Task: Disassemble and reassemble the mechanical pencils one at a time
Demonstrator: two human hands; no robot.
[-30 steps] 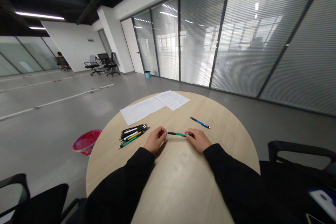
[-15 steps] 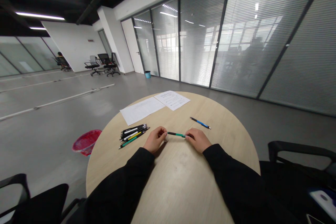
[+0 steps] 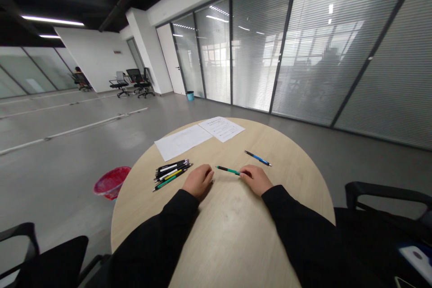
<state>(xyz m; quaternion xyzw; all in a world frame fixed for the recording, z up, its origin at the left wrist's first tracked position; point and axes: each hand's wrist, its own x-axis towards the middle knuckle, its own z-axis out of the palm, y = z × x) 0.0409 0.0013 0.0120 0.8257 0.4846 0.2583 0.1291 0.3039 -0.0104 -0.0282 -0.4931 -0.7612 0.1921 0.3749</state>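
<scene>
The right hand [image 3: 257, 180] is closed in a pinch, with the thumb and fingers on the right end of a green pen [image 3: 231, 171]. The pen points left, its black part farthest from that hand. I can't tell if it touches the bench [image 3: 232, 243] or is held a bit above it.

The left hand [image 3: 198, 181] rests just beside the pen's left end, with a small gap between. Its fingers are curled in, and I can't tell how far open it is or if something is inside.

This looks like a step of handling one pen. A next move with it would call for a firm pinch on the right and a careful left hand, so the pen doesn't roll off.

To the left lies a pile of pens [image 3: 173, 173]. A blue pen [image 3: 258, 158] lies alone on the far right. Two paper sheets [image 3: 184, 141] lie at the far side.
</scene>
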